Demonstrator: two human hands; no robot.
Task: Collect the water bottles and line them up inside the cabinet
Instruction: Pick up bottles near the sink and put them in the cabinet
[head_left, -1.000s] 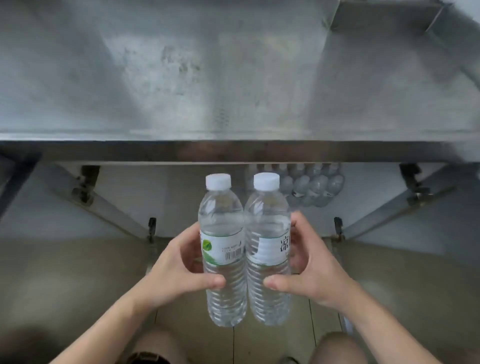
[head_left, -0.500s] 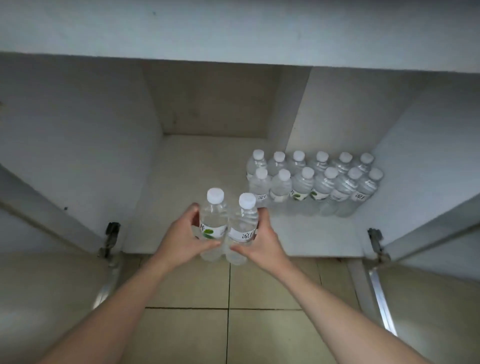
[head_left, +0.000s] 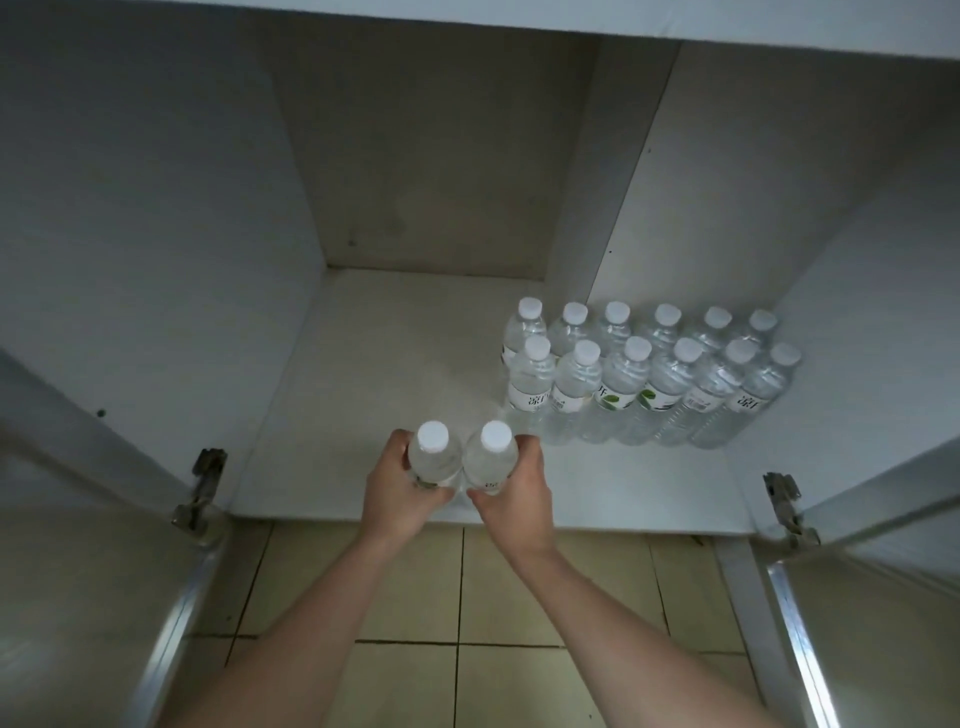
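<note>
The cabinet (head_left: 156, 208) fills the upper and middle part of the frame. It is open, pale grey inside, with a beige back panel in the upper centre and a vertical divider right of centre. Its white shelf floor (head_left: 374, 364) runs across the middle of the frame. Below it, at the bottom centre, lies the tiled floor (head_left: 498, 597) in a yellowish colour. Two open doors (head_left: 78, 597) with metal edges stand at the lower left and lower right, each with a hinge (head_left: 200, 488) at the shelf's front corner.

On the right half of the shelf stands a group of water bottles (head_left: 649, 374), twelve white caps in two rows of six, upright and packed close together.

In the centre of the frame, over the front edge of the shelf, two more bottles are held upright and touching each other. The left hand (head_left: 395, 493) grips the left bottle (head_left: 435, 457), fingers curled around its body. The right hand (head_left: 517, 493) grips the right bottle (head_left: 491, 460) in the same way. These two bottles are just left of and in front of the group on the shelf. Whether their bottoms touch the shelf, I cannot tell.
</note>
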